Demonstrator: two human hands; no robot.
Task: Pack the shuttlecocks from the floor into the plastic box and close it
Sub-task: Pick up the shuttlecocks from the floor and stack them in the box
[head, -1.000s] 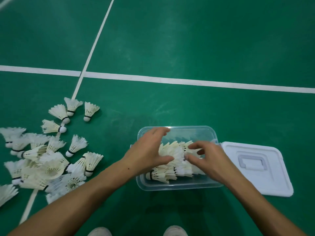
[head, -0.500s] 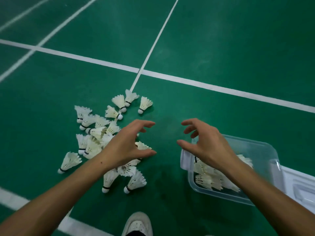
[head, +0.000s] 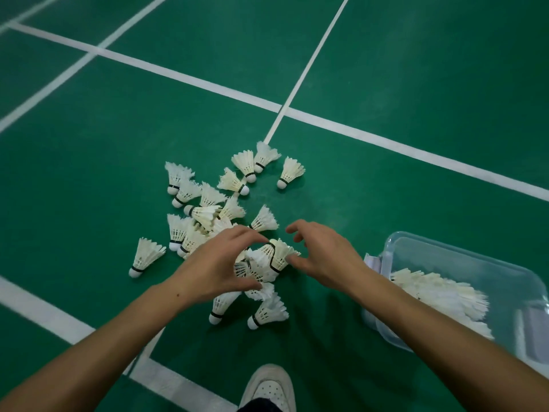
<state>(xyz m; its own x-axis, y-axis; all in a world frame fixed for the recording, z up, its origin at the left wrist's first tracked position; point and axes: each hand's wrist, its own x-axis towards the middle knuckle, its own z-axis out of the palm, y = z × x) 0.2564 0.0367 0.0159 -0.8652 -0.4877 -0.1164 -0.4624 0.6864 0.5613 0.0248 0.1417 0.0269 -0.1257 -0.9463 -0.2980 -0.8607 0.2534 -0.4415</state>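
1. Left hand (head: 219,269) spread wide over the near side of the pile of shuttlecocks (head: 214,221), fingers curved, index tip touching the black band of the topmost shuttlecock (head: 274,257), thumb down among the feathers below it. Not closed round anything.
2. Right hand (head: 323,254) likewise wide, fingers arched, thumb tip against the feather skirt of that same topmost shuttlecock from the right; index and middle fingers raised clear of it. Gathered between the two hands, not gripped by either.
3. Green court floor (head: 89,173) underneath, matte, crossed by white lines (head: 190,81); one thin line running down into the pile, a broad one passing at lower left beneath the left forearm. White shoe (head: 271,388) at the bottom edge, toe pointing up the frame.
4. Pile lying left of centre, most pieces touching or overlapping. Lone shuttlecock (head: 145,257) apart at the left, long axis tilted, cork down-left, feathers up-right. Far shuttlecock (head: 289,173) at the top right of the group, cork down-left as well. Two nearest the shoe with corks toward the viewer, skirts pointing away and to the right.
5. Clear plastic box (head: 463,257) at the right edge, on the floor, well apart from the pile, lid off, long axis running from upper left to lower right. Packed shuttlecocks (head: 439,295) inside, lying on their sides, feather ends fanned toward the right; corks not visible.
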